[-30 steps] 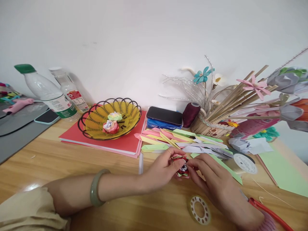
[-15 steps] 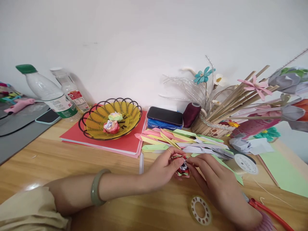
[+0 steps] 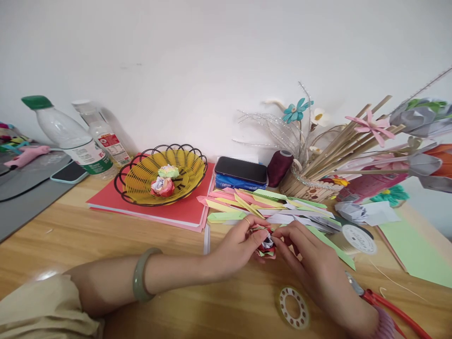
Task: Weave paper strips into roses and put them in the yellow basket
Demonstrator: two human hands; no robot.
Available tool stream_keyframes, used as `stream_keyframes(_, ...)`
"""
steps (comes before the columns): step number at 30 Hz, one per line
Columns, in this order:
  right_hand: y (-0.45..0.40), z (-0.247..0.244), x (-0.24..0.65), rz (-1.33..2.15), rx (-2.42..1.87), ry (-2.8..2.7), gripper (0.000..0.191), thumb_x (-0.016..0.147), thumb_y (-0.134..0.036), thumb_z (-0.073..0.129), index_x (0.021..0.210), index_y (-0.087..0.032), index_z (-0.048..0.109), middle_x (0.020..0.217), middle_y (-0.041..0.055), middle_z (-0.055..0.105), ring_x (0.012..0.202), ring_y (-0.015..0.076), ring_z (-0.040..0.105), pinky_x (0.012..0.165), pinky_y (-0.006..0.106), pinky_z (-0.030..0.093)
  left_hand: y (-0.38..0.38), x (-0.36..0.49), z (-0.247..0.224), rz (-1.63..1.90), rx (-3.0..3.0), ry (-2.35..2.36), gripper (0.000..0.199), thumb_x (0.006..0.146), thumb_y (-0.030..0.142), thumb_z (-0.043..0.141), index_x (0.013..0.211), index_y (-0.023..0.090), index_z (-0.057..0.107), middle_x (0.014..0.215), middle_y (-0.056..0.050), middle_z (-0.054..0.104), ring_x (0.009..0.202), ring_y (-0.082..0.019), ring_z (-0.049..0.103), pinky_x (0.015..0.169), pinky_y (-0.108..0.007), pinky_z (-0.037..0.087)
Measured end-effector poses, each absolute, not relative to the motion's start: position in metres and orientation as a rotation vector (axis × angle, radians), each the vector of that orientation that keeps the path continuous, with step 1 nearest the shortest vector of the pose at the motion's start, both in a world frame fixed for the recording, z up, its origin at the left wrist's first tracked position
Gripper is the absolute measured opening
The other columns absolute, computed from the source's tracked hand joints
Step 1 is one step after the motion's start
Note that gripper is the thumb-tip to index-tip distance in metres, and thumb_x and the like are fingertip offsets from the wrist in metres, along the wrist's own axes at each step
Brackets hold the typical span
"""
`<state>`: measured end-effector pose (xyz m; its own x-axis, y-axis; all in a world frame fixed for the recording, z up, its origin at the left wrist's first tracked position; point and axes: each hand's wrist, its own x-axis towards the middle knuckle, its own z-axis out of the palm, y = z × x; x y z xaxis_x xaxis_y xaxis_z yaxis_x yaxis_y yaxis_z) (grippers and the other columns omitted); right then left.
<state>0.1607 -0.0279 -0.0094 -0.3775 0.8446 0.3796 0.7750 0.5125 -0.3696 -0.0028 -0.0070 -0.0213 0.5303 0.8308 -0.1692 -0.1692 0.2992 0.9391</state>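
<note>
A small folded paper flower point(image 3: 267, 244), red and green outside with a pale grey-white centre, is held above the table in front of me. My left hand point(image 3: 243, 247) is closed around its left side, with the thumb over the top. From the right, my right hand point(image 3: 309, 259) pinches at the flower's edge with thumb and forefinger; the spot between those fingertips is partly hidden. Just beyond both hands lies a pile of folded paper strips point(image 3: 247, 202) in pink, yellow, green and white.
A yellow basket point(image 3: 141, 188) with two paper flowers sits on red paper point(image 3: 102, 200). Near my right hand are a tape roll point(image 3: 294, 308), red-handled pliers point(image 3: 388, 303) and a thread spool point(image 3: 358, 239). Two bottles point(image 3: 67, 127) stand left; a vase point(image 3: 300, 186) stands behind.
My right hand has shifted slightly at the flower's edge, and more of the flower's pale centre shows. The camera view has moved a little; the left hand keeps its hold.
</note>
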Motion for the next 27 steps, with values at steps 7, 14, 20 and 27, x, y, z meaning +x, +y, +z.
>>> stream_keyframes(7,-0.0281,-0.0092,0.1611,0.259,-1.28,-2.217,0.009,0.087,-0.021,0.044,0.084,-0.021,0.052,0.075,0.001,0.057,0.065,0.0116,0.055,0.056,0.023,0.043,-0.0068,-0.0021,-0.0209,0.734,1.066,0.779,0.036,0.077,0.046,0.05,0.097,0.017,0.046,0.078,-0.001,0.053,0.071,-0.012,0.056,0.06,-0.025,0.046)
stream_keyframes(14,-0.0286,-0.0054,0.1587,0.404,-1.319,-2.153,0.014,0.088,-0.02,0.041,0.081,-0.021,0.052,0.072,0.0,0.057,0.063,0.011,0.054,0.056,0.023,0.045,-0.0072,-0.0013,-0.0232,0.726,1.105,0.795,0.031,0.082,0.044,0.043,0.097,0.017,0.045,0.081,-0.002,0.054,0.07,-0.012,0.056,0.058,-0.024,0.047)
stream_keyframes(20,-0.0288,-0.0105,0.1636,0.146,-1.213,-2.234,0.018,0.088,-0.019,0.042,0.098,-0.02,0.056,0.086,0.0057,0.061,0.074,0.0147,0.059,0.063,0.027,0.048,-0.0064,-0.0011,-0.0253,0.773,1.084,0.81,0.043,0.078,0.056,0.042,0.098,0.019,0.047,0.085,-0.003,0.054,0.072,-0.013,0.056,0.061,-0.026,0.049)
stream_keyframes(27,-0.0264,-0.009,0.1624,0.323,-1.238,-2.187,0.018,0.087,-0.021,0.044,0.098,-0.02,0.058,0.085,0.0045,0.062,0.075,0.0138,0.059,0.063,0.025,0.049,-0.006,-0.0016,-0.0219,0.77,1.04,0.804,0.045,0.078,0.055,0.044,0.103,0.017,0.047,0.094,-0.005,0.052,0.08,-0.014,0.055,0.066,-0.027,0.05)
